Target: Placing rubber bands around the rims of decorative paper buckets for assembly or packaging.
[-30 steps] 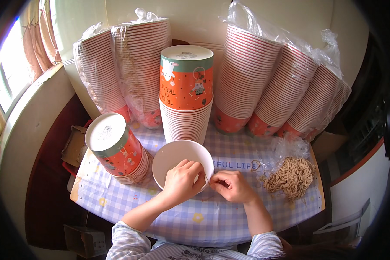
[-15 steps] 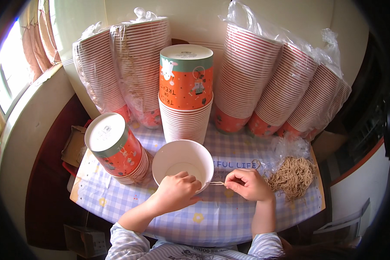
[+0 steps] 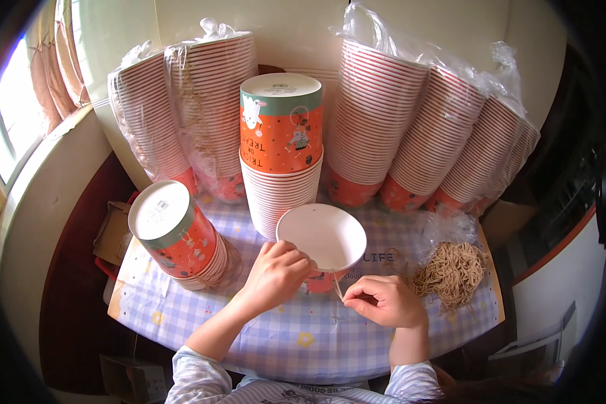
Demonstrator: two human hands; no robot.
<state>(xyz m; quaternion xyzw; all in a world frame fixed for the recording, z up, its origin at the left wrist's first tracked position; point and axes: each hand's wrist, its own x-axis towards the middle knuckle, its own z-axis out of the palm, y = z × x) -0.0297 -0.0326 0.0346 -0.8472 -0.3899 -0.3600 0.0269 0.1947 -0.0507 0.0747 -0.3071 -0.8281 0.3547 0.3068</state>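
A white-lined paper bucket (image 3: 322,236) with an orange printed outside is tilted in front of me, its mouth toward me. My left hand (image 3: 277,273) is closed on the bucket's near left rim. At its near side a short tan cord (image 3: 338,286) runs down from the rim. My right hand (image 3: 384,301) pinches the cord's lower end between thumb and forefinger. How the cord is fixed to the bucket is too small to tell. Right of that hand lies a tangled heap of tan cords (image 3: 451,275).
A stack of upturned orange buckets (image 3: 188,236) stands at left, with cords by its base. A taller upturned stack (image 3: 283,135) rises behind my bucket. Bagged bucket stacks (image 3: 377,121) line the back on both sides. A checked cloth (image 3: 249,343) covers the table; clear plastic (image 3: 444,229) lies behind the cords.
The bucket has moved right and tilted, with my left hand still on its rim. The cord, stretched sideways before, now slants downward. My right hand has shifted slightly lower.
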